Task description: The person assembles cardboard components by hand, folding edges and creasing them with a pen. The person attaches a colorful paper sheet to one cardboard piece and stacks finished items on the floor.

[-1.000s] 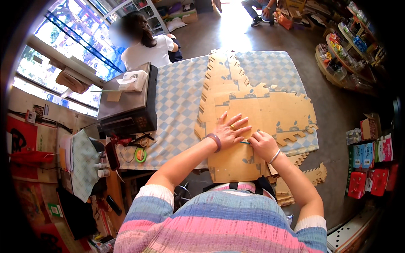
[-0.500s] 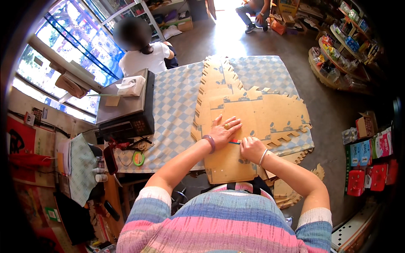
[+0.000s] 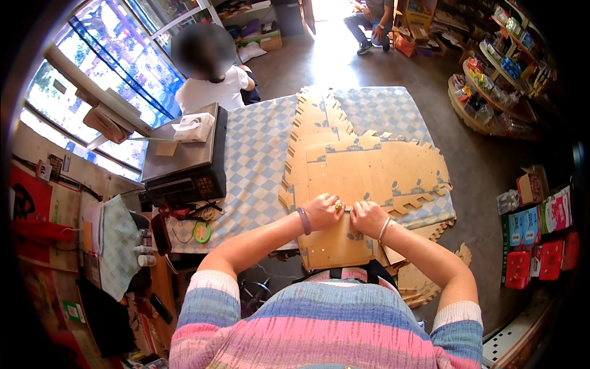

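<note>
A big sheet of brown cardboard [image 3: 381,169] with notched edges and dark printed marks lies on the table, its near end hanging over the front edge. Above its near part my hands are close together. My right hand [image 3: 370,219] is closed on a thin blue stick-like thing [image 3: 347,210], of which only a short piece shows; its exact kind is hard to make out. At the other end of this stick my left hand [image 3: 324,212] has its fingers curled in. What those fingers hold is hidden.
A checked blue-and-white cloth [image 3: 258,147] covers the table. A scale [image 3: 184,166] carrying a tissue pack [image 3: 195,127] stands at the left, near a green tape roll [image 3: 201,232]. More cardboard pieces [image 3: 421,280] lie low at the right. Two people sit beyond the table.
My left hand, earlier spread flat on the cardboard, has curled its fingers and come down next to my right hand. Less of the thin stick shows now.
</note>
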`<action>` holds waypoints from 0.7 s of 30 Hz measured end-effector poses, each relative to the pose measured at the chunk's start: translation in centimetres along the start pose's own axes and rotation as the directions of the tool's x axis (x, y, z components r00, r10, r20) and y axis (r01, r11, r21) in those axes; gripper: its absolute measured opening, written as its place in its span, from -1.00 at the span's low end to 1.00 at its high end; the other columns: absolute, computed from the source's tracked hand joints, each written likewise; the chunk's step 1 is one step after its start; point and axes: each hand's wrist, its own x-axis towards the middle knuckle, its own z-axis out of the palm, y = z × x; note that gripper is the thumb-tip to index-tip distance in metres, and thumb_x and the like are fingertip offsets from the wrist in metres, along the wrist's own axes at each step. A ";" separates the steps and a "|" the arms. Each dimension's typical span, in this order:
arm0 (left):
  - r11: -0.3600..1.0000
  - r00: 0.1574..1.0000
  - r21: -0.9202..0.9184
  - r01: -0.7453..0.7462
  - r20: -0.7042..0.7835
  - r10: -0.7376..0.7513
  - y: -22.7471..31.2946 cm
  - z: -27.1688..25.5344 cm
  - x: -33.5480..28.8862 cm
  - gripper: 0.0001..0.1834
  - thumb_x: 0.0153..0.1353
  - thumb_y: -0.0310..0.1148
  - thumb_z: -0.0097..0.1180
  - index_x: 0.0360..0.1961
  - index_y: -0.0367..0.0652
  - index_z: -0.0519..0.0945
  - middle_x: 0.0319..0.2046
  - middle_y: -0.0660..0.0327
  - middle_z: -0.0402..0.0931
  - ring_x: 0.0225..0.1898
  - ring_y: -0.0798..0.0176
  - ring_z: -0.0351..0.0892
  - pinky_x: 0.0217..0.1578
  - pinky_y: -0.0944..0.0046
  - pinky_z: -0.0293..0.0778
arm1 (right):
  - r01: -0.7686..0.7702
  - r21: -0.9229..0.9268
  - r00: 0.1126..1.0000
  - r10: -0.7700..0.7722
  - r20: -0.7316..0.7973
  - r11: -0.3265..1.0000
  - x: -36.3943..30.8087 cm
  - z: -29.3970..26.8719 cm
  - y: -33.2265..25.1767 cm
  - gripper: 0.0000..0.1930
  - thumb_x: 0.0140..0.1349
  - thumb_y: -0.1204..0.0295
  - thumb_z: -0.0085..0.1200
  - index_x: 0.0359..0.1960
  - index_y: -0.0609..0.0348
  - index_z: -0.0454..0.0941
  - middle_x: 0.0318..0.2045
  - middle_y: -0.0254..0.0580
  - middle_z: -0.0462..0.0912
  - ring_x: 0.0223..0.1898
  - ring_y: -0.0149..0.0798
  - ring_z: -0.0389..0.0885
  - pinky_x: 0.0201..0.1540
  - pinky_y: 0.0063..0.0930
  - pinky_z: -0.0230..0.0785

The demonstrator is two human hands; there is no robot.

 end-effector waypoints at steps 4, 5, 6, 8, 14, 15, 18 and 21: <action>0.997 0.998 0.049 -0.063 0.027 0.061 0.4 0.2 0.2 -0.79 -0.12 -0.38 0.08 -0.46 -0.28 0.61 -0.50 0.23 0.55 -0.47 0.28 0.51 -0.49 0.31 0.38 | -0.018 0.008 1.000 0.018 0.022 1.000 -0.2 0.3 0.0 -0.89 -0.02 0.41 0.02 -0.60 0.15 0.50 -0.60 -0.25 0.45 -0.53 -0.30 0.50 -0.51 -0.48 0.35; 0.997 0.998 0.051 -0.064 0.027 0.063 0.5 0.4 0.2 -0.79 -0.12 -0.38 0.08 -0.46 -0.28 0.61 -0.50 0.23 0.55 -0.47 0.28 0.51 -0.49 0.31 0.38 | -0.019 0.015 1.000 0.019 0.006 1.000 -0.2 0.3 0.0 -0.89 -0.02 0.41 0.02 -0.60 0.15 0.51 -0.60 -0.26 0.45 -0.53 -0.30 0.50 -0.50 -0.48 0.35; 0.995 0.997 0.064 -0.071 0.040 0.068 0.5 0.5 0.3 -0.80 -0.12 -0.38 0.08 -0.48 -0.28 0.61 -0.51 0.22 0.55 -0.47 0.28 0.51 -0.49 0.32 0.37 | -0.020 0.017 1.000 0.021 -0.010 1.000 -0.2 0.2 0.1 -0.90 -0.02 0.42 0.02 -0.59 0.16 0.51 -0.59 -0.26 0.45 -0.53 -0.29 0.50 -0.50 -0.47 0.36; 0.994 0.996 0.081 -0.079 0.051 0.075 0.5 0.6 0.4 -0.81 -0.12 -0.38 0.08 -0.50 -0.28 0.61 -0.52 0.22 0.54 -0.48 0.29 0.51 -0.50 0.32 0.36 | -0.016 0.016 1.000 0.017 -0.023 1.000 -0.3 0.6 0.2 -0.89 -0.02 0.42 0.02 -0.59 0.16 0.51 -0.59 -0.26 0.45 -0.53 -0.28 0.51 -0.50 -0.46 0.36; 0.996 0.996 0.054 -0.065 0.070 0.061 0.2 0.9 0.3 -0.86 -0.13 -0.37 0.06 -0.58 -0.21 0.58 -0.57 0.26 0.50 -0.47 0.29 0.50 -0.52 0.34 0.35 | -0.079 0.148 0.987 0.098 -0.129 0.986 0.3 -0.9 -0.1 -0.89 0.00 0.42 0.03 -0.58 0.16 0.53 -0.57 -0.24 0.48 -0.53 -0.23 0.53 -0.47 -0.41 0.39; 0.996 0.995 0.051 -0.073 0.065 0.069 0.1 0.8 0.4 -0.86 -0.13 -0.36 0.06 -0.58 -0.21 0.58 -0.57 0.27 0.50 -0.47 0.30 0.50 -0.52 0.34 0.36 | -0.103 0.234 0.964 0.155 -0.217 0.967 0.6 -1.6 -0.3 -0.89 0.02 0.43 0.05 -0.58 0.17 0.54 -0.57 -0.22 0.50 -0.53 -0.21 0.54 -0.48 -0.39 0.40; 0.998 0.998 0.044 -0.045 0.046 0.043 -0.2 0.7 0.6 -0.85 -0.12 -0.35 0.06 -0.58 -0.20 0.58 -0.56 0.28 0.51 -0.46 0.31 0.51 -0.50 0.33 0.37 | -0.400 0.638 0.854 0.521 -0.003 0.658 0.0 -2.3 -3.5 -0.87 0.07 0.41 0.10 -0.50 0.21 0.55 -0.54 -0.17 0.58 -0.55 -0.13 0.57 -0.45 -0.35 0.43; 1.000 1.000 0.016 -0.024 -0.014 0.024 -0.5 0.0 1.6 -0.84 -0.10 -0.34 0.07 -0.54 -0.20 0.58 -0.55 0.30 0.51 -0.44 0.32 0.51 -0.47 0.32 0.38 | -0.502 0.802 0.572 0.571 0.589 -0.324 -0.1 0.3 -4.2 -0.77 0.23 0.29 0.12 -0.41 0.23 0.53 -0.54 -0.23 0.60 -0.60 -0.28 0.55 -0.53 -0.48 0.42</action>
